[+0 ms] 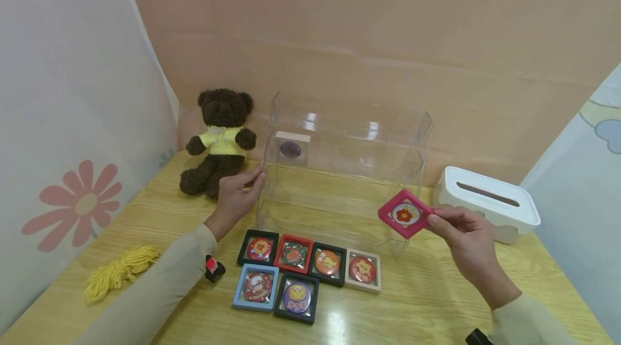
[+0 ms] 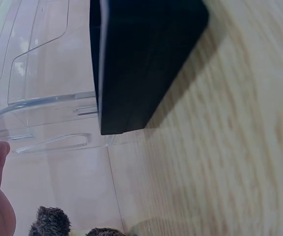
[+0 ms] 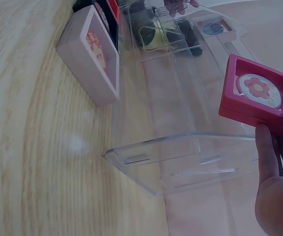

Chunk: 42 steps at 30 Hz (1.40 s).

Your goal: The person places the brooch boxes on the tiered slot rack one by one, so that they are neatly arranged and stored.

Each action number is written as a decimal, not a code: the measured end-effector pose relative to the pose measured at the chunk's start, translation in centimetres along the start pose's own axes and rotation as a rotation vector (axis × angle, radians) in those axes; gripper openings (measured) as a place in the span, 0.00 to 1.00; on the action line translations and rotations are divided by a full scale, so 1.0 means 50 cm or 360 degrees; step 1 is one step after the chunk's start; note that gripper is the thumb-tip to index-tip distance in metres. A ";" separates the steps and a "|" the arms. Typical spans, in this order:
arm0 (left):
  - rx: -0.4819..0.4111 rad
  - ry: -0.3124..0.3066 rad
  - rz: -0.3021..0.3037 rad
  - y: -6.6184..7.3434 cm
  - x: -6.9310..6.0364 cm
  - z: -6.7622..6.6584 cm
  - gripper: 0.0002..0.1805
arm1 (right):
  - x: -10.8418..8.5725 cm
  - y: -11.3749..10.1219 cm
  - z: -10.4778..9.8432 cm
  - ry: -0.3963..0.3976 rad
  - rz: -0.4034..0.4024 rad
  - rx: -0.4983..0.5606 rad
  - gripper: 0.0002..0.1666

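Clear tiered stand on a wooden desk. The left hand pinches the stand's left side; the right hand grips a pink frame by one corner — a flower badge inside — held up at the stand's right end. A pale frame occupies the stand's left; six framed badges lie before it — four behind, two in front.

Nothing legible: lettering on the purple badge is too small to read
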State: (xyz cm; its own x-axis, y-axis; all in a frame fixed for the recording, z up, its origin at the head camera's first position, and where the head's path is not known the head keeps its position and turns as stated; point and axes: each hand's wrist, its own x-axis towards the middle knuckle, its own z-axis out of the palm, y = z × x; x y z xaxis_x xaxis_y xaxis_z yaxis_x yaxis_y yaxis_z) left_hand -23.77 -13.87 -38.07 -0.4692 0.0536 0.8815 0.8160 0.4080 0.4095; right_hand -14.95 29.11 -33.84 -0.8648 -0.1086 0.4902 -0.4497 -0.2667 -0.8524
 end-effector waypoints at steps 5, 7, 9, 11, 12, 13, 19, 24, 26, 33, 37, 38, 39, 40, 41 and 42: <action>-0.0040 -0.0004 -0.0005 -0.001 0.000 0.003 0.17 | 0.013 -0.003 0.009 0.0004 -0.0046 0.0049 0.11; -0.0040 0.0001 -0.0002 -0.001 0.000 0.004 0.17 | 0.018 -0.005 0.014 0.0015 -0.0058 0.0047 0.11; -0.0043 0.0008 0.0002 -0.002 -0.001 0.005 0.17 | 0.024 -0.006 0.018 0.0032 -0.0069 0.0062 0.10; -0.0051 0.0016 0.0008 -0.004 -0.001 0.006 0.17 | 0.030 -0.007 0.022 0.0046 -0.0076 0.0085 0.10; -0.0054 0.0018 0.0010 -0.004 -0.002 0.006 0.17 | 0.032 -0.007 0.024 0.0052 -0.0082 0.0094 0.10; -0.0056 0.0020 0.0011 -0.005 -0.002 0.006 0.17 | 0.035 -0.007 0.026 0.0061 -0.0087 0.0106 0.10; -0.0060 0.0039 0.0001 0.000 -0.001 0.005 0.17 | 0.049 -0.006 0.040 0.0108 -0.0099 0.0192 0.10; -0.0072 0.0046 0.0002 0.002 0.000 0.004 0.16 | 0.060 -0.008 0.050 0.0133 -0.0100 0.0202 0.08; -0.0064 0.0046 0.0006 0.002 0.000 0.004 0.16 | 0.064 -0.008 0.053 0.0144 -0.0094 0.0158 0.08; -0.0066 0.0044 -0.0004 0.000 -0.003 0.005 0.16 | 0.085 -0.005 0.065 0.0167 -0.0082 0.0074 0.06; -0.0063 0.0039 -0.0020 -0.004 -0.006 0.006 0.16 | 0.096 0.000 0.081 0.0190 -0.0140 0.0120 0.07; -0.0062 0.0038 -0.0023 -0.004 -0.006 0.006 0.16 | 0.099 0.001 0.085 0.0204 -0.0150 0.0107 0.07; -0.0062 0.0038 -0.0022 -0.005 -0.007 0.006 0.16 | 0.101 0.001 0.089 0.0217 -0.0157 0.0090 0.08; -0.0059 0.0041 -0.0019 -0.005 -0.007 0.006 0.16 | 0.104 0.001 0.093 0.0237 -0.0159 0.0063 0.07; -0.0057 0.0042 -0.0014 -0.005 -0.007 0.006 0.16 | 0.107 0.000 0.097 0.0248 -0.0161 0.0040 0.07; -0.0054 0.0043 -0.0011 -0.005 -0.007 0.006 0.16 | 0.110 0.000 0.101 0.0259 -0.0161 0.0011 0.07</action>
State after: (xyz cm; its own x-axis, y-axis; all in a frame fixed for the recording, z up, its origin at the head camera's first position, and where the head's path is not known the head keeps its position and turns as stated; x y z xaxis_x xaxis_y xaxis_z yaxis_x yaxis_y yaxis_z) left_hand -23.92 -13.73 -38.54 -0.4658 0.0263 0.8845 0.8240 0.3773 0.4227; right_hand -18.57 23.70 -30.22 -0.8404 0.0755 0.5367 -0.5349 -0.2753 -0.7988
